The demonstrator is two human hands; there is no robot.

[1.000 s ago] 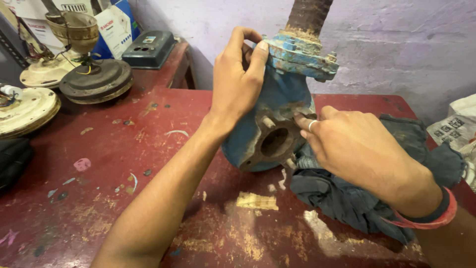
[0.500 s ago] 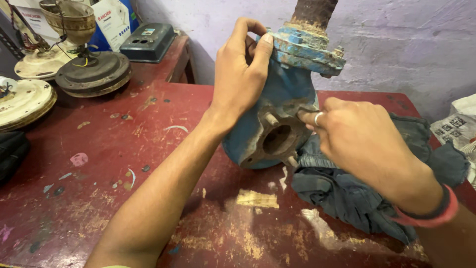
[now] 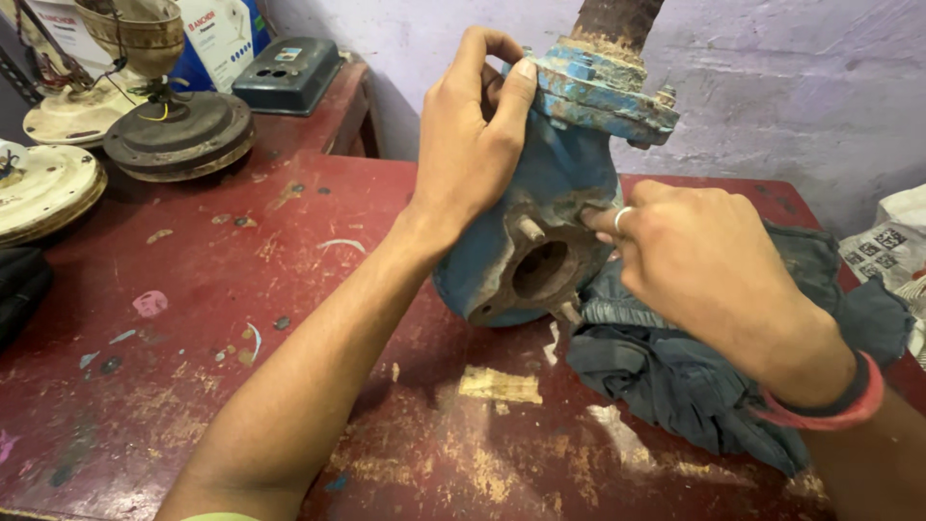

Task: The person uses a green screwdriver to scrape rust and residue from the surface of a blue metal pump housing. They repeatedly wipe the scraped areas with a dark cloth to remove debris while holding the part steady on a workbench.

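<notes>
A blue cast-metal pump housing stands tilted on the red table, its rusty round opening facing me. A rusty pipe rises from its top flange. My left hand grips the housing's upper left side just below the flange. At the right edge of the rusty opening, my right hand presses its fingertips against the flange face, a ring on one finger. Whether it pinches a small part there is hidden.
A dark grey cloth lies bunched under and to the right of the housing. Old fan motor parts and a cream disc sit at the far left, with a dark switch box behind. Newspaper lies at the right edge.
My head has moved closer, so the housing looks larger. Both hands keep their places on it; the right fingers have shifted slightly at the opening's rim.
</notes>
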